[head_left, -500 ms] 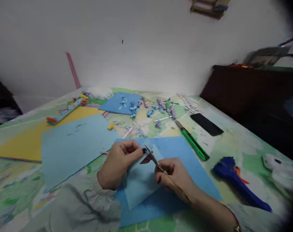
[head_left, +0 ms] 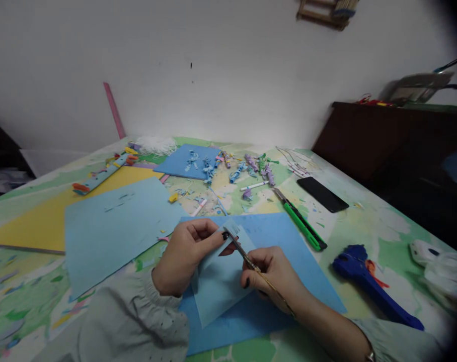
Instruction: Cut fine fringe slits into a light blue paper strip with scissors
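Note:
A small light blue sheet of paper [head_left: 221,289] is pinched near its upper edge by my left hand [head_left: 186,254], the thumb on top. My right hand [head_left: 276,276] is closed around a pair of scissors [head_left: 242,253] with gold handles. The scissor blades reach the paper's upper part, close beside my left thumb. Part of the handles is hidden by my right fingers. Beneath both hands lies a larger blue sheet [head_left: 300,281] on the table.
Left of my hands lie a light blue sheet [head_left: 119,231] and a yellow sheet [head_left: 28,226]. A green utility knife [head_left: 302,223], black phone [head_left: 322,194] and blue glue gun [head_left: 375,289] are on the right. Curled paper pieces [head_left: 236,172] and scraps lie farther back.
The scissor blades have drawn closer together at the paper. Both hands and the paper stay in nearly the same place.

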Demonstrator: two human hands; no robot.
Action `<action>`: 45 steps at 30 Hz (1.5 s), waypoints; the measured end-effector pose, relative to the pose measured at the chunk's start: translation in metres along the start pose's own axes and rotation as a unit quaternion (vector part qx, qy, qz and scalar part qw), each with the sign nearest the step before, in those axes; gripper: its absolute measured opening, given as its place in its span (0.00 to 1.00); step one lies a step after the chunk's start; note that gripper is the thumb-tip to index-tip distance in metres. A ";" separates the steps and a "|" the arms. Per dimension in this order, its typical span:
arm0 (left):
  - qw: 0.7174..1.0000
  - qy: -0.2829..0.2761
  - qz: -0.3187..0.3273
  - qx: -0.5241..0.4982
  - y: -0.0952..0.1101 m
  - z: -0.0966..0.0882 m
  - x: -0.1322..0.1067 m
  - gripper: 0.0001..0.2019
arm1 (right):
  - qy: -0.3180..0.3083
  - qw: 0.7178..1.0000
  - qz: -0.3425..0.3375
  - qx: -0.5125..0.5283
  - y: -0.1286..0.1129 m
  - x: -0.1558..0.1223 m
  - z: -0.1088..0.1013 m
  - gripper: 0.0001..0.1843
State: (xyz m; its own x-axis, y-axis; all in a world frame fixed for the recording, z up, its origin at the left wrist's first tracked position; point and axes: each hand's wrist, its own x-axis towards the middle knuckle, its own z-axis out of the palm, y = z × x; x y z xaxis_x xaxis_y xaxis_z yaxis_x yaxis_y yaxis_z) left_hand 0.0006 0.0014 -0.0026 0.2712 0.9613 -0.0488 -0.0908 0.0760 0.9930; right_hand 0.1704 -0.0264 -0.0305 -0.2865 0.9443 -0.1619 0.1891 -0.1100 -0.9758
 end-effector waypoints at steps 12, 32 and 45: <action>0.997 -0.001 -0.035 -0.075 0.000 0.001 0.000 0.07 | -0.010 0.999 -0.007 0.030 0.000 -0.001 -0.002 0.25; 0.998 0.007 -0.037 -0.050 0.002 0.002 -0.001 0.09 | -0.052 0.995 -0.030 0.079 0.000 -0.003 -0.004 0.25; 0.998 -0.002 -0.019 -0.055 0.002 0.002 -0.002 0.09 | -0.040 0.997 -0.008 0.073 0.000 -0.002 -0.004 0.23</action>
State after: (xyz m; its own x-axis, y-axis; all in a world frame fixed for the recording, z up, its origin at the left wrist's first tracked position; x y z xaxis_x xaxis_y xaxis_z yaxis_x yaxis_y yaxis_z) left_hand 0.0023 -0.0007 -0.0003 0.2810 0.9559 -0.0856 -0.1850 0.1415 0.9725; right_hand 0.1748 -0.0273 -0.0296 -0.3640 0.9191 -0.1510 0.0474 -0.1436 -0.9885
